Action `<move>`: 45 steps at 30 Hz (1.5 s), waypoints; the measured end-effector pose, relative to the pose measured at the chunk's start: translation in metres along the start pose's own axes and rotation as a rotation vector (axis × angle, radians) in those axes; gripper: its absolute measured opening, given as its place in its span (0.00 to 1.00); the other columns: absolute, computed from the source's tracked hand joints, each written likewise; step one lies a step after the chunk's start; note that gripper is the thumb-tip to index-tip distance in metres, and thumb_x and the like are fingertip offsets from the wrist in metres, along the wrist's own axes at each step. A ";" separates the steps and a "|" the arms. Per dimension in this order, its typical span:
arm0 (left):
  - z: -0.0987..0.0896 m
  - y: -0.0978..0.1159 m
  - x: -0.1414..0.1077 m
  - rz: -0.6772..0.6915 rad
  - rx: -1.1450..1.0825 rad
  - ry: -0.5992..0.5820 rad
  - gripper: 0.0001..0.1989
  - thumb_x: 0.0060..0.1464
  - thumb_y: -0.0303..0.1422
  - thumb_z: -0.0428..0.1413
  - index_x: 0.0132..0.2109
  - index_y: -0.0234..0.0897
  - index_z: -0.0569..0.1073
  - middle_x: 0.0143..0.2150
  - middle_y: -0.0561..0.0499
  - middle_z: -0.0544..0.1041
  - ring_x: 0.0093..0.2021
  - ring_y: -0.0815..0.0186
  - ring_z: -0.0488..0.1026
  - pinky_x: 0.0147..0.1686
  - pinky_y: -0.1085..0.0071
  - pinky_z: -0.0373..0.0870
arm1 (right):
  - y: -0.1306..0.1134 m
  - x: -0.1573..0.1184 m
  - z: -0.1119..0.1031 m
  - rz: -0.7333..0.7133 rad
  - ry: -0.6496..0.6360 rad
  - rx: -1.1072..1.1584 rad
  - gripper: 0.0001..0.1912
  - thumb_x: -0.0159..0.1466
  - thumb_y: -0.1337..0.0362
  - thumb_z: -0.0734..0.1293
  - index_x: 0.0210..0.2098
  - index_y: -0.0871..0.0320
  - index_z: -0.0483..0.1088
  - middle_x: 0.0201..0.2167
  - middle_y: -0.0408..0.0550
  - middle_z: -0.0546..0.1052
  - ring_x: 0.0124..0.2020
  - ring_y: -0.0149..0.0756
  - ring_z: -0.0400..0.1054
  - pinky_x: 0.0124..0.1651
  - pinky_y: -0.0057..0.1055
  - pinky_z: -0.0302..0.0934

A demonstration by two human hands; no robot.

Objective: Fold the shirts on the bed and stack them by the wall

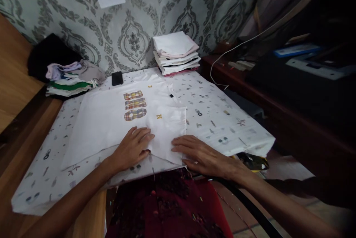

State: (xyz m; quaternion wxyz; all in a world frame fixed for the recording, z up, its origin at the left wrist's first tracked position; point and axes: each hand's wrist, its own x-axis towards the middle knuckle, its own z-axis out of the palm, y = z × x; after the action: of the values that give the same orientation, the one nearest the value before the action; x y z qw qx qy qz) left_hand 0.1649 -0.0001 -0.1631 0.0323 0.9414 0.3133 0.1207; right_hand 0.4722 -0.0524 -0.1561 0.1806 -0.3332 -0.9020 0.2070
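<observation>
A white T-shirt (102,119) with plaid figures and small yellow letters on its front lies spread on a padded table (217,119) under a white printed cover. Its neck and sleeves point to the right, its hem to the left. My left hand (133,145) rests on the shirt's near edge by the sleeve, fingers stretched out and slightly bent. On the sleeve's end lies my right hand (200,154), its fingers extended flat on the cloth. Neither hand grasps anything that shows.
A stack of folded white clothes (178,54) stands at the back. A black phone (117,78) lies left of it, near a pile of folded coloured clothes (72,78). A white cable (236,47) hangs at the right, over a dark red surface (236,78).
</observation>
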 end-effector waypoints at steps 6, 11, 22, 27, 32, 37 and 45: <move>0.002 0.011 0.013 -0.133 -0.182 0.120 0.14 0.61 0.26 0.48 0.49 0.39 0.74 0.50 0.44 0.77 0.50 0.58 0.74 0.50 0.59 0.72 | 0.005 0.001 0.005 -0.005 -0.027 -0.037 0.25 0.68 0.56 0.66 0.62 0.55 0.66 0.64 0.57 0.68 0.66 0.44 0.59 0.66 0.50 0.55; -0.002 0.008 0.021 -0.291 -0.357 0.132 0.13 0.64 0.30 0.45 0.46 0.39 0.74 0.42 0.47 0.79 0.43 0.60 0.75 0.45 0.61 0.71 | 0.009 0.010 0.016 -0.029 0.089 -0.055 0.17 0.70 0.57 0.63 0.55 0.55 0.70 0.58 0.56 0.73 0.62 0.43 0.64 0.65 0.52 0.56; -0.006 0.006 0.026 -0.180 -0.279 0.027 0.12 0.64 0.29 0.45 0.40 0.38 0.73 0.36 0.48 0.75 0.40 0.60 0.70 0.42 0.61 0.68 | 0.028 0.027 -0.002 0.607 0.384 -0.092 0.15 0.70 0.54 0.58 0.42 0.56 0.70 0.39 0.53 0.77 0.42 0.46 0.73 0.45 0.43 0.68; -0.001 0.003 0.023 -0.112 -0.223 0.029 0.10 0.64 0.29 0.47 0.41 0.38 0.73 0.39 0.47 0.75 0.42 0.59 0.69 0.43 0.60 0.67 | 0.047 0.039 0.013 0.727 0.392 -0.386 0.14 0.63 0.53 0.64 0.36 0.58 0.69 0.40 0.58 0.73 0.45 0.53 0.68 0.48 0.50 0.63; 0.002 0.001 0.019 -0.078 -0.237 0.050 0.09 0.64 0.29 0.48 0.42 0.39 0.73 0.44 0.47 0.76 0.45 0.59 0.69 0.47 0.59 0.67 | 0.038 0.048 0.007 0.699 0.423 -0.205 0.11 0.61 0.58 0.61 0.25 0.54 0.60 0.28 0.49 0.72 0.32 0.41 0.66 0.37 0.38 0.61; 0.003 0.001 0.018 -0.043 -0.215 0.018 0.09 0.64 0.30 0.47 0.43 0.38 0.72 0.55 0.43 0.73 0.56 0.57 0.68 0.54 0.55 0.65 | 0.037 0.049 -0.007 0.869 0.494 0.183 0.11 0.59 0.57 0.63 0.23 0.52 0.59 0.16 0.39 0.67 0.19 0.33 0.63 0.25 0.30 0.56; -0.028 -0.007 0.037 -0.031 -0.374 -0.101 0.16 0.66 0.45 0.49 0.50 0.41 0.71 0.45 0.47 0.79 0.45 0.59 0.74 0.48 0.58 0.67 | 0.043 0.042 -0.011 0.916 0.355 0.467 0.09 0.61 0.56 0.65 0.28 0.52 0.62 0.14 0.38 0.70 0.15 0.34 0.66 0.20 0.29 0.59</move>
State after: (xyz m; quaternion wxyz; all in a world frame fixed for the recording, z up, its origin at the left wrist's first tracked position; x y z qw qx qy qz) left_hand 0.1829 0.0270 -0.1297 0.2245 0.9188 0.2979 0.1288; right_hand 0.4701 0.0091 -0.1598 0.2906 -0.6729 -0.5501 0.4001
